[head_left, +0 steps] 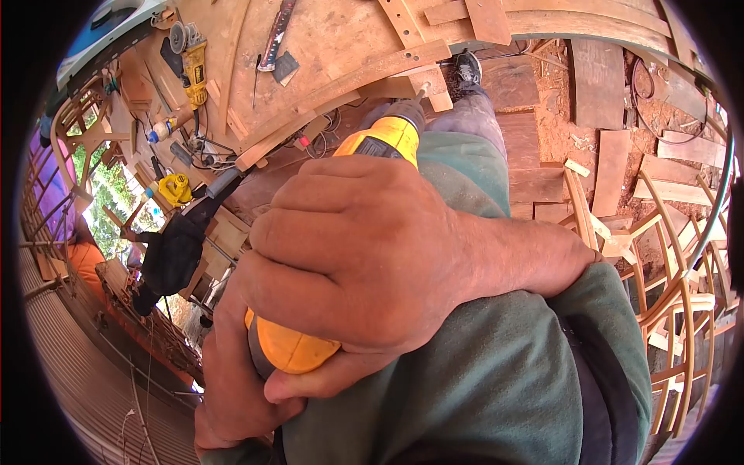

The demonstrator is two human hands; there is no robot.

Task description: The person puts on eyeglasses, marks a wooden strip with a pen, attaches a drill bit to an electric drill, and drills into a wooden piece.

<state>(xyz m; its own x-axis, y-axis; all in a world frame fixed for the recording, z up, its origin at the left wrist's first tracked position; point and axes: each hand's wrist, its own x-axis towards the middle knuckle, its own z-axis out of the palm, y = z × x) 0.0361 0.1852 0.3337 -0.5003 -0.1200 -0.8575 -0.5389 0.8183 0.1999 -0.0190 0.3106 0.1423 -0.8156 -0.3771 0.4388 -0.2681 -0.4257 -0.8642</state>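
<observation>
My right hand (364, 248) is wrapped over the body of a yellow and black power drill (298, 349), its fingers curled and its thumb under the rear end. Lower and to the left, my left hand (232, 341) is closed against the drill's left side; its fingertips are hidden behind the tool and my right hand. The drill's chuck (407, 115) points away from me, its tip at a small wooden block (435, 87) on the edge of a curved wooden piece (349, 91). Whether the bit has entered the wood cannot be made out.
An angle grinder (194, 74) lies on the wooden worktop (333, 35) at the left. Cables and another yellow tool (175, 188) are beyond it. A person in dark clothes (172, 252) works at the left. Curved chair frames (674, 302) stand at the right, with boards (597, 85) on the floor.
</observation>
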